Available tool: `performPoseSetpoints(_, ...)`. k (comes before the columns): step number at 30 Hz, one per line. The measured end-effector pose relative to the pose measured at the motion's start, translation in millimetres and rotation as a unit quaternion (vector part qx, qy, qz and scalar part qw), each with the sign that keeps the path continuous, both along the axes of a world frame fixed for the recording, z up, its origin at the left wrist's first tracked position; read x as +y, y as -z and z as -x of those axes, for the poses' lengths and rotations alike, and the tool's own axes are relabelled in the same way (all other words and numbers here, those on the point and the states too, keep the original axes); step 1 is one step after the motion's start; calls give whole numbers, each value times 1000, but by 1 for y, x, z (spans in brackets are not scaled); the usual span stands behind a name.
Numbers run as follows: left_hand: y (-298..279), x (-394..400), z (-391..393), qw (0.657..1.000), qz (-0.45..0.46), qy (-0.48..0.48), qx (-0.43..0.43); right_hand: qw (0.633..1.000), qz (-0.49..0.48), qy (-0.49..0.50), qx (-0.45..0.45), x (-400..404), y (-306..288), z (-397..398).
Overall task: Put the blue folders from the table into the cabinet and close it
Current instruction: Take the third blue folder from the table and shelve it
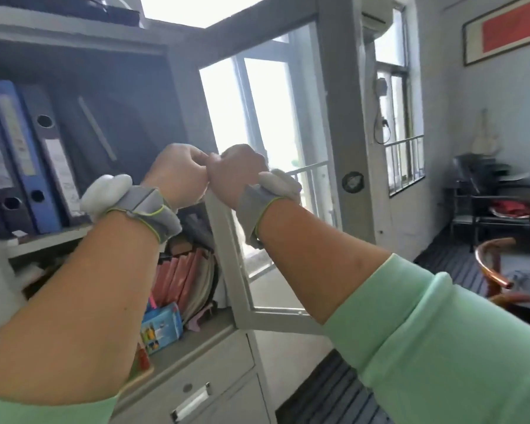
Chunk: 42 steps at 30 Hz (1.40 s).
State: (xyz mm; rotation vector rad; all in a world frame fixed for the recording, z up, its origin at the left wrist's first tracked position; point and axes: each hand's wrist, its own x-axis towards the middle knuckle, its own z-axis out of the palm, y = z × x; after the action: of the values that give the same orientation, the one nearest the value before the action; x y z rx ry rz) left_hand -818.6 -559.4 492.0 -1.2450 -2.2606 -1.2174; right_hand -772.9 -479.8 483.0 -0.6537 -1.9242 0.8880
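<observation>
The grey metal cabinet [74, 35] stands at the left with its glass door [340, 117] swung open toward me. On its upper shelf a blue folder [16, 148] stands upright among darker binders [52, 154]. Both my hands are raised in front of the door's left frame bar [227, 270]. My right hand [236, 175] is closed around that bar at mid height. My left hand [178, 175] is a fist pressed against the right one; nothing shows in it. Both wrists wear grey straps with white pads. No table with folders is in view.
The lower shelf holds red and pale folders [181, 276] and a blue box [161, 327]. Drawers [193, 399] sit below. A bright window [273, 117] shows through the glass. Dark chairs [496, 203] and a round wooden chair [493, 267] stand at the right.
</observation>
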Motion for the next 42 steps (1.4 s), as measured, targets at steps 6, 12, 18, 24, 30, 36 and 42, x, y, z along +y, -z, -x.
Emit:
performPoseSetpoints(6, 18, 64, -123, 992, 69, 104, -10, 996, -12, 73, -43, 48, 29, -153)
performPoseSetpoints(12, 44, 142, -256, 973, 81, 216, 9, 979, 6, 204, -17, 97, 52, -297)
performPoseSetpoints(18, 79, 222, -390, 946, 88, 311, -16, 935, 27, 353, -25, 154, 79, -434)
performPoseSetpoints(24, 130, 290, -541, 910, 119, 394, -47, 909, 53, 408, -65, 209, 131, -588)
performPoseSetpoints(30, 183, 342, -666, 875, 192, 443, -23, 869, 130, 468, -97, 259, 184, -710)
performPoseSetpoints(36, 255, 400, -736, 845, 208, 487, -73, 827, 171, 523, -118, 304, 250, -777)
performPoseSetpoints(42, 331, 451, -778, 812, 282, 511, 18, 788, 237, 553, -132, 342, 322, -815)
